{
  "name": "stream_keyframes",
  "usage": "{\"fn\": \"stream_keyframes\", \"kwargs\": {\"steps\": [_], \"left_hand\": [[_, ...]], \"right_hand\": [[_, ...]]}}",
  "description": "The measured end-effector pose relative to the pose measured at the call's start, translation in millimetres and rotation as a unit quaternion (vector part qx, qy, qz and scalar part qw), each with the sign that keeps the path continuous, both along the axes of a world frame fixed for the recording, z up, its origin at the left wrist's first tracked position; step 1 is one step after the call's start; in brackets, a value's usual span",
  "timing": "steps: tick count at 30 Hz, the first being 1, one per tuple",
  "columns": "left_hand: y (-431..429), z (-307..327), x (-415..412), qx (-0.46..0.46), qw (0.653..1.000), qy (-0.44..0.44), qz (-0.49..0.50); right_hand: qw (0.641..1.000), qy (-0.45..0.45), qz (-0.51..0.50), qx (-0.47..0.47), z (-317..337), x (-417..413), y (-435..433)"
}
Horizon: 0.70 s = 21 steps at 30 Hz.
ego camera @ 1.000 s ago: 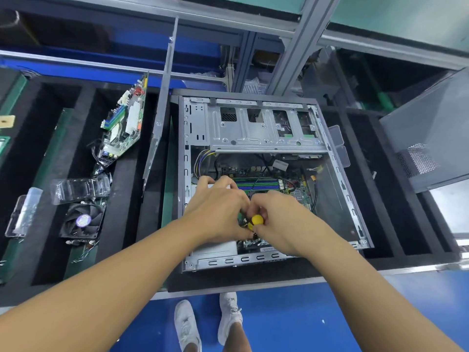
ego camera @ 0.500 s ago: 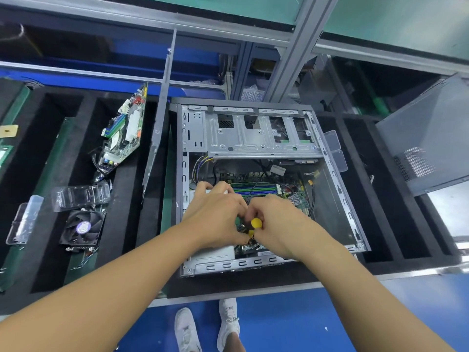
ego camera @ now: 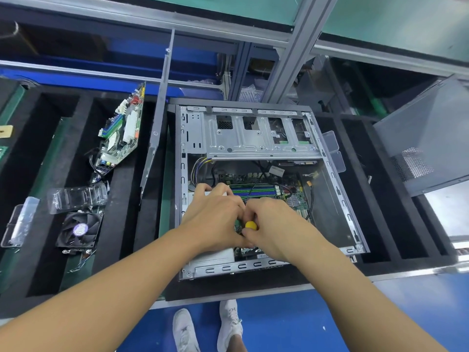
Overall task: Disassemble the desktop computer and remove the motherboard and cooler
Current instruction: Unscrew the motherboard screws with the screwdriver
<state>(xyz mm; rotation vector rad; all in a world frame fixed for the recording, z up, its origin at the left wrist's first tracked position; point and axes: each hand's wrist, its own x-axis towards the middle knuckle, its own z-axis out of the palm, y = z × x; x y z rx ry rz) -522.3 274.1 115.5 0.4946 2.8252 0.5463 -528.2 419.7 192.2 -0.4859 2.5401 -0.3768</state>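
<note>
An open desktop case [ego camera: 256, 138] lies flat on the bench in front of me. Its green motherboard [ego camera: 264, 191] with blue memory slots sits inside, partly hidden by my hands. My right hand [ego camera: 276, 227] grips a screwdriver with a yellow handle end [ego camera: 251, 225] over the lower left of the board. My left hand [ego camera: 215, 217] is curled close against it; what its fingers hold is hidden. The cooler inside the case is out of sight beneath my hands.
Black foam compartments [ego camera: 121, 224] line the bench. On the left stand another motherboard [ego camera: 121, 133] on edge, a black fan cooler [ego camera: 80, 229] and clear plastic trays [ego camera: 76, 196]. A grey side panel [ego camera: 158, 118] leans beside the case; a mesh panel [ego camera: 426, 138] sits right.
Both hands stay together over the board with the screwdriver. The view has drifted slightly; nothing was lifted or released.
</note>
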Motion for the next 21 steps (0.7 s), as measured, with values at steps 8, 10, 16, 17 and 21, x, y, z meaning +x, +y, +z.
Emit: {"fn": "stream_keyframes", "kwargs": {"steps": [8,10,16,17,21], "left_hand": [[0,-6,-2,0.01,1.0,0.012,-0.003],[-1,-5,-1,0.012,1.0,0.01,-0.005],[-6,10,-7,0.082,0.994,-0.065,0.028],[-7,13,-9,0.1,0.991,-0.084,0.042],[-7,19,-17,0.092,0.988,-0.112,0.057]], "right_hand": [[0.999,0.005,-0.03,-0.008,1,-2,11],[0.999,0.01,-0.043,-0.02,2,-4,13],[0.993,0.04,-0.087,-0.064,21,-14,32],[0.991,0.05,-0.098,-0.073,25,-17,37],[0.977,0.098,-0.143,-0.121,41,-28,57]]}}
